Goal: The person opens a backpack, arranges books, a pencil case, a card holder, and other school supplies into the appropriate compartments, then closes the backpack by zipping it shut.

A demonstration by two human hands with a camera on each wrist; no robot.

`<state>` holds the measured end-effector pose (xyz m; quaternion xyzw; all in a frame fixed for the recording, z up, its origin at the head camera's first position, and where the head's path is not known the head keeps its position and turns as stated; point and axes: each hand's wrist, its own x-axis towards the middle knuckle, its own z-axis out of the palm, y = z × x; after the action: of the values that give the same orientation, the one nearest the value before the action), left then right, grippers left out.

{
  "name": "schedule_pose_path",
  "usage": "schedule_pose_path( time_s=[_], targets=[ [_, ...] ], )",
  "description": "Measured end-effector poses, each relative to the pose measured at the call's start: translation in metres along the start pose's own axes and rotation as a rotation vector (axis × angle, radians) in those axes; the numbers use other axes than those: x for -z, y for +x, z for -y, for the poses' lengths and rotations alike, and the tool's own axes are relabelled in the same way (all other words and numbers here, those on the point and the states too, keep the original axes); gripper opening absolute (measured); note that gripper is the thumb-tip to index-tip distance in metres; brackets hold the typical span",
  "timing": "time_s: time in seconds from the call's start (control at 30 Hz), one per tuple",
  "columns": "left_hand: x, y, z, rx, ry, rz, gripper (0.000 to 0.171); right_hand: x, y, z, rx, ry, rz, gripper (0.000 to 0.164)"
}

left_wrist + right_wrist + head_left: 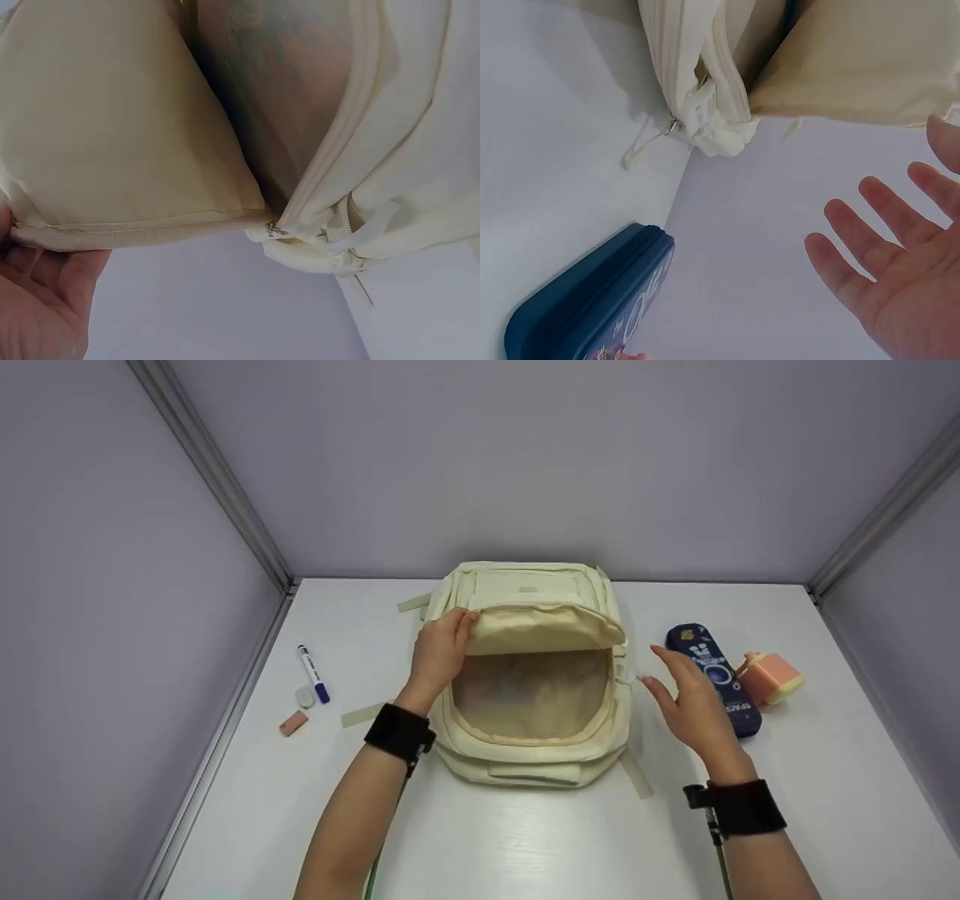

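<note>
In the head view, we find the left grip pinching the left edge of the raised flap; in the left wrist view, its fingers curl beneath the piped rim. The right grip has its fingers spread and holds nothing, hanging just off the backpack's right side. The cream backpack lies on the bench, between the two arms, its round-cornered compartment exposed below the flap. We cannot make out clearly what, if anything, lies inside. A thin zip pull dangles at the bag's side.

We judge the step in hand to be holding the compartment ajar; the next move seems to call for a steady left pinch on the flap — and a right grip free to reach for something beside it.

Farther out, to the right, we note a dark blue pencil case with a pink-and-yellow block-shaped object against it. To the left, well apart from the bag, lie a capped marker, a small whitish piece and a pinkish block.
</note>
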<state>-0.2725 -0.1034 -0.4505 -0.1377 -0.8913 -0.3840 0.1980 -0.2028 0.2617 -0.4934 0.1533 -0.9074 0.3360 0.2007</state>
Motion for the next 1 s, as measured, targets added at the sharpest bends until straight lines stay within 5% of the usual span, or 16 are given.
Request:
schedule_pose_path(
  time_s=[0.2,0.4,0.67,1.0],
  targets=[
    [0.003,0.005,-0.003,0.107,-0.030,-0.013,0.028,0.015,-0.006,-0.011,-0.185,-0.069,0.028,0.049],
    [0.006,0.008,-0.004,0.140,-0.040,-0.040,0.028,0.028,-0.013,-0.025,-0.299,-0.153,0.024,0.051],
    [0.011,0.018,-0.005,0.172,-0.062,-0.033,0.029,0.035,-0.026,-0.054,-0.531,-0.291,0.173,0.064],
    [0.013,0.030,-0.003,0.189,-0.044,-0.042,0.031,0.028,-0.045,-0.083,-0.750,-0.248,0.300,0.085]
  ],
)
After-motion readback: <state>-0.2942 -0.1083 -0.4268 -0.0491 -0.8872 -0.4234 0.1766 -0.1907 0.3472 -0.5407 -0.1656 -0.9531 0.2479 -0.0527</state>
